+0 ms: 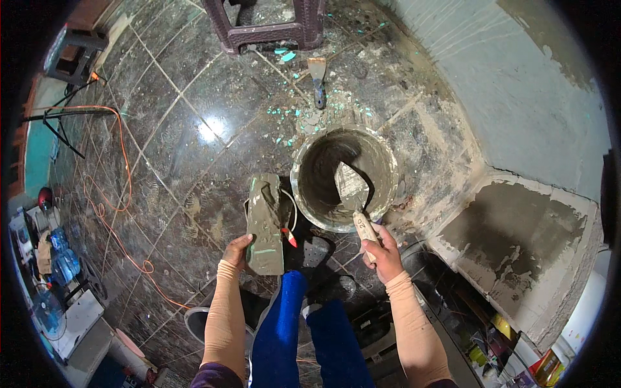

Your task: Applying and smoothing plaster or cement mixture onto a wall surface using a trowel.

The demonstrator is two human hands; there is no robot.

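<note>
My left hand (238,251) is closed on the side of a long rectangular plastering float (266,249) with green edges, its grip hidden. A lump of wet grey mortar (264,207) lies along the float's far half. In my right hand (383,255) is the pale wooden handle of a pointed trowel (352,184). Its mortar-smeared blade hangs over the open mouth of a round bucket (296,187), point toward the far side. Grey mortar coats the bucket's inside walls. A red-tipped object (290,238) shows beside the float's right edge.
Beyond the bucket, a putty knife (317,83) lies on the dirty tiled floor among turquoise chips. A brown plastic stool (268,32) stands farther off. To the right is a partly plastered block (517,233) against a grey wall. An orange cable (123,239) winds across the floor at left.
</note>
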